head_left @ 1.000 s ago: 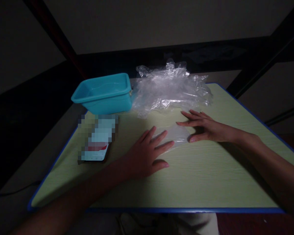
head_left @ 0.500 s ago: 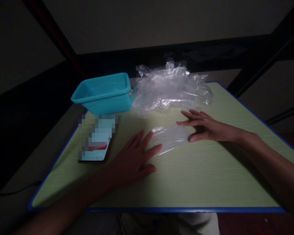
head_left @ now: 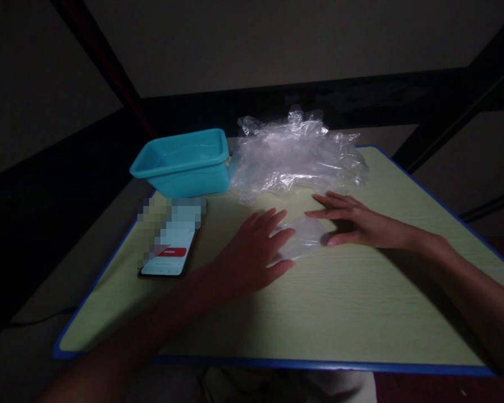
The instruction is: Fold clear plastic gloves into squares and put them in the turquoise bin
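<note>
A small piece of clear plastic film [head_left: 306, 238], perhaps a folded bag or glove, lies flat on the light wood-grain table between my hands. Over its left end is my left hand [head_left: 260, 252], fingers spread and palm down, hiding part of it. My right hand [head_left: 348, 219] touches the film's right end with thumb and fingertips, its fingers stretched apart. Behind both hands rises a crumpled heap of clear plastic [head_left: 298, 154], loose and shiny.
To the left of the heap stands a turquoise plastic basket [head_left: 185, 173]. A phone [head_left: 172, 240] with a lit, partly pixelated screen lies left of my left hand. The table [head_left: 340, 319] has a blue edge, and a dark wall band runs behind it.
My left hand has slid right and slightly forward over the film, covering more of its left end. My right hand stays at the right end.
</note>
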A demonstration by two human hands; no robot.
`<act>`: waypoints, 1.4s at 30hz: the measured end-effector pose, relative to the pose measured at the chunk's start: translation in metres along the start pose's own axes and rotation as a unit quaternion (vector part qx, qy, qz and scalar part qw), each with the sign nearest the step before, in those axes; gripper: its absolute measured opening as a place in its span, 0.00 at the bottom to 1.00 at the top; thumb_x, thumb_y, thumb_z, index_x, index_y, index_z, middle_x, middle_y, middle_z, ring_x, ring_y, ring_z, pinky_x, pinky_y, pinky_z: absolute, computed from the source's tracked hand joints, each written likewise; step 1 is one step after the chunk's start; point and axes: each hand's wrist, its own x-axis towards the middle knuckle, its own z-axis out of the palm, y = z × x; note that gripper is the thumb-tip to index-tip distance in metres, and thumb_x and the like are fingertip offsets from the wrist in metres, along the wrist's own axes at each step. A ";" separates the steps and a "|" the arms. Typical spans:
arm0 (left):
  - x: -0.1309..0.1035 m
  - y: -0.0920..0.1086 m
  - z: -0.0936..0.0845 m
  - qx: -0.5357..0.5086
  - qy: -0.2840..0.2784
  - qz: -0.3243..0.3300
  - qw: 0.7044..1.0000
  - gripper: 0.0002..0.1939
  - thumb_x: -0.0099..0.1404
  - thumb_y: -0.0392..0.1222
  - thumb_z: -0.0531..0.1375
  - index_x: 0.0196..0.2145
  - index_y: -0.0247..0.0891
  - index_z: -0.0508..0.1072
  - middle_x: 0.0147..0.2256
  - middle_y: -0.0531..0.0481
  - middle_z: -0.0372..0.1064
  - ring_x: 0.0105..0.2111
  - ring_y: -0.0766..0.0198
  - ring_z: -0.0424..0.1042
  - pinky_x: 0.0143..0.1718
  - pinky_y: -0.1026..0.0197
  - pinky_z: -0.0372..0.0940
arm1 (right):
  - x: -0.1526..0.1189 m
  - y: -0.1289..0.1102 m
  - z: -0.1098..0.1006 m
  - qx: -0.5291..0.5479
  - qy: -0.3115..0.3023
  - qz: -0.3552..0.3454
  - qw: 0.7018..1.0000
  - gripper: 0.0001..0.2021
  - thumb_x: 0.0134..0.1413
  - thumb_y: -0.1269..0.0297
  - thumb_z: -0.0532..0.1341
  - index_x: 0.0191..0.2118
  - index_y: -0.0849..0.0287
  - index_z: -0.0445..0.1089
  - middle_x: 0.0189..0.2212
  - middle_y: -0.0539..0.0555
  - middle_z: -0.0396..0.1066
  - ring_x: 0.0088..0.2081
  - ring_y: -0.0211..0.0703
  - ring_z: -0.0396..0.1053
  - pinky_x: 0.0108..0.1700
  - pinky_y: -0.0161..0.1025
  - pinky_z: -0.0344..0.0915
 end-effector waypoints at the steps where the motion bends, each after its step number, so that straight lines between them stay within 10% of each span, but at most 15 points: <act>1: 0.004 -0.001 0.006 -0.010 0.032 -0.008 0.999 0.19 0.61 0.41 0.57 0.49 0.32 0.66 0.57 0.33 0.56 0.58 0.49 0.54 0.57 0.46 0.53 | 0.000 -0.001 0.000 0.002 0.009 -0.008 1.000 0.27 0.49 0.48 0.60 0.56 0.47 0.62 0.63 0.55 0.48 0.63 0.61 0.42 0.58 0.66 0.43; 6: 0.002 -0.008 0.026 -0.089 0.195 -0.024 0.976 0.08 0.58 0.35 0.55 0.36 0.35 0.69 0.44 0.41 0.69 0.45 0.56 0.67 0.48 0.49 0.63 | 0.004 -0.010 0.005 0.012 0.070 -0.048 0.996 0.20 0.60 0.54 0.51 0.54 0.53 0.65 0.61 0.57 0.54 0.63 0.54 0.45 0.60 0.61 0.44; 16: -0.001 -0.012 0.025 -0.140 0.267 -0.082 0.950 0.06 0.57 0.31 0.54 0.28 0.38 0.69 0.34 0.48 0.71 0.37 0.61 0.70 0.42 0.55 0.65 | 0.009 -0.015 0.009 -0.001 0.089 -0.057 0.994 0.17 0.61 0.54 0.49 0.46 0.58 0.68 0.56 0.63 0.61 0.60 0.54 0.54 0.57 0.58 0.53; 30: -0.005 -0.004 0.025 -0.036 0.233 0.014 0.972 0.06 0.59 0.30 0.53 0.31 0.38 0.67 0.35 0.48 0.70 0.38 0.62 0.68 0.48 0.54 0.61 | 0.001 -0.029 -0.008 -0.021 0.097 -0.091 0.991 0.13 0.58 0.56 0.54 0.36 0.58 0.70 0.47 0.61 0.67 0.50 0.52 0.64 0.50 0.49 0.62; 42: -0.003 0.000 0.029 -0.035 0.100 0.040 0.994 0.06 0.60 0.32 0.53 0.31 0.33 0.70 0.33 0.46 0.69 0.34 0.61 0.65 0.40 0.58 0.61 | -0.007 -0.064 -0.003 -0.113 -0.029 -0.155 0.981 0.09 0.50 0.72 0.57 0.39 0.60 0.67 0.33 0.55 0.71 0.36 0.47 0.67 0.41 0.45 0.64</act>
